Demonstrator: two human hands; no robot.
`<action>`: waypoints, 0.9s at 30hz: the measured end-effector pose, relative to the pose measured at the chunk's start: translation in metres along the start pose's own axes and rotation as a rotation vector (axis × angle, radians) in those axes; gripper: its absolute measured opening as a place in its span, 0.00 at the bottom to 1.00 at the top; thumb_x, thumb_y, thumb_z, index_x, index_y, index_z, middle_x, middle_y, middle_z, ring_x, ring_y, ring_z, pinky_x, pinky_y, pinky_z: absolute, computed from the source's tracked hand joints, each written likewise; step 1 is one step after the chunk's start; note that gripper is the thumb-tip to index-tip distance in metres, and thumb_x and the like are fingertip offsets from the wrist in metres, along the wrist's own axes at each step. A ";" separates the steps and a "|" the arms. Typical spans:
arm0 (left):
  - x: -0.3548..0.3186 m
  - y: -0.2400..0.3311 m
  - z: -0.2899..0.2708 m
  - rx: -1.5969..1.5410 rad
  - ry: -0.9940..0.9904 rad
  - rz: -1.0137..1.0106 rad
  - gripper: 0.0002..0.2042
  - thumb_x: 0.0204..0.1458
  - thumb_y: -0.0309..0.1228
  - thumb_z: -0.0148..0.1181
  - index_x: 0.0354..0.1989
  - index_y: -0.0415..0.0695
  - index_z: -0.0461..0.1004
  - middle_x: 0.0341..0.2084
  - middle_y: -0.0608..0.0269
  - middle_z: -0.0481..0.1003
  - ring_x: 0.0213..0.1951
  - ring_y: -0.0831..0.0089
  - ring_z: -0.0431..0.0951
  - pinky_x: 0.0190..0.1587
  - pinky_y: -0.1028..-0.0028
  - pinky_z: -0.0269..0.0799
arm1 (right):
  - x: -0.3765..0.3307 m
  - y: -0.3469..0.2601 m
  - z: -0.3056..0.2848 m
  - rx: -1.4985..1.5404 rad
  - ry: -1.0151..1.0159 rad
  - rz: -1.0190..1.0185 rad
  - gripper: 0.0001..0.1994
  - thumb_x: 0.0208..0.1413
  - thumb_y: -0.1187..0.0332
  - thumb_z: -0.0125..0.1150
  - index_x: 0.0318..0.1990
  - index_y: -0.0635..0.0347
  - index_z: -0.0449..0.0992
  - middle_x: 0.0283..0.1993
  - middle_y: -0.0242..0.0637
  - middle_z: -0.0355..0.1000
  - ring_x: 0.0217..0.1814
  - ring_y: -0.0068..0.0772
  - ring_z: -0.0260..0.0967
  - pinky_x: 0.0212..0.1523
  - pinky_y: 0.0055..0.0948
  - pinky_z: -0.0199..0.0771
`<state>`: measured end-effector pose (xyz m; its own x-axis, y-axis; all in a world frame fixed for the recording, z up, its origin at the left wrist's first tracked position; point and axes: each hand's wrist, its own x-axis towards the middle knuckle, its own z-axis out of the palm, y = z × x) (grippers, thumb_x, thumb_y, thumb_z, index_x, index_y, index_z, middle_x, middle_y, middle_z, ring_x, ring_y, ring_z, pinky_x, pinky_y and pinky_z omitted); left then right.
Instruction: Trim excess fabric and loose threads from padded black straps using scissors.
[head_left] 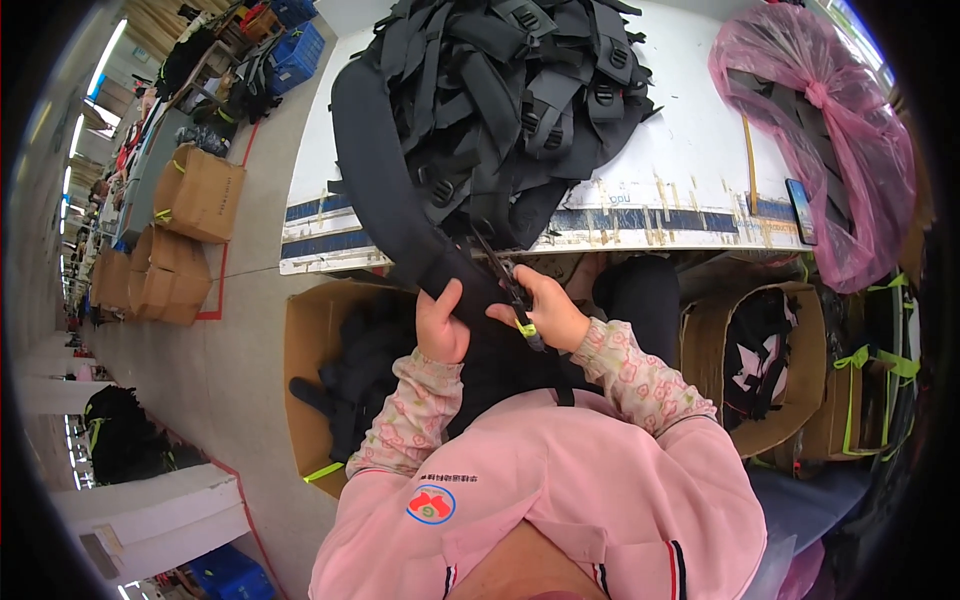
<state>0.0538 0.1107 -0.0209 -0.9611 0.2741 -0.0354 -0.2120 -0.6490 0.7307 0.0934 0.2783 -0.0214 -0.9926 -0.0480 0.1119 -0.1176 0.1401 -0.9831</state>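
Note:
A long black padded strap [375, 150] curves down from the pile on the white table to my lap. My left hand [442, 325] grips its lower end, thumb on top and fingers out of sight beneath. In my right hand [548, 312] is a slim pair of dark scissors [505, 272], a yellow-green tie round the handle. The blades point up and away, close to the strap's right edge; whether they touch it I cannot tell. Beyond both hands lies a heap of black straps [500, 90] with webbing and plastic buckles.
The white table [670, 190] has a worn, taped front edge. On its right sit a tied pink plastic bag [845, 130] and a phone [800, 211]. Cardboard boxes stand below, one left [312, 400] with black pieces, one right [812, 370]. More cartons [200, 190] line the left aisle.

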 end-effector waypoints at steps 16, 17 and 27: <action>0.045 0.135 -0.047 0.035 -0.205 0.012 0.26 0.60 0.46 0.47 0.60 0.39 0.58 0.44 0.53 0.71 0.43 0.60 0.75 0.47 0.63 0.72 | -0.010 0.000 -0.039 -0.097 -0.576 0.084 0.18 0.45 0.65 0.71 0.32 0.64 0.66 0.23 0.36 0.63 0.26 0.20 0.54 0.29 0.25 0.59; 0.045 0.136 -0.043 0.061 -0.141 -0.003 0.24 0.59 0.43 0.49 0.58 0.40 0.60 0.41 0.55 0.73 0.41 0.61 0.76 0.44 0.64 0.74 | -0.009 0.008 -0.039 -0.270 -0.533 0.044 0.20 0.43 0.60 0.72 0.29 0.63 0.66 0.25 0.43 0.68 0.26 0.31 0.63 0.31 0.30 0.64; 0.021 0.085 0.001 0.027 0.149 0.167 0.17 0.59 0.39 0.49 0.48 0.38 0.71 0.40 0.60 0.75 0.42 0.69 0.76 0.47 0.69 0.71 | 0.032 -0.052 0.009 -0.658 0.093 -0.144 0.29 0.35 0.43 0.70 0.29 0.60 0.68 0.23 0.37 0.67 0.24 0.42 0.66 0.30 0.34 0.61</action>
<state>0.0153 0.0618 0.0412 -0.9984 0.0550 -0.0116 -0.0449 -0.6564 0.7531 0.0677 0.2603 0.0315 -0.9607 -0.0296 0.2758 -0.2139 0.7125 -0.6683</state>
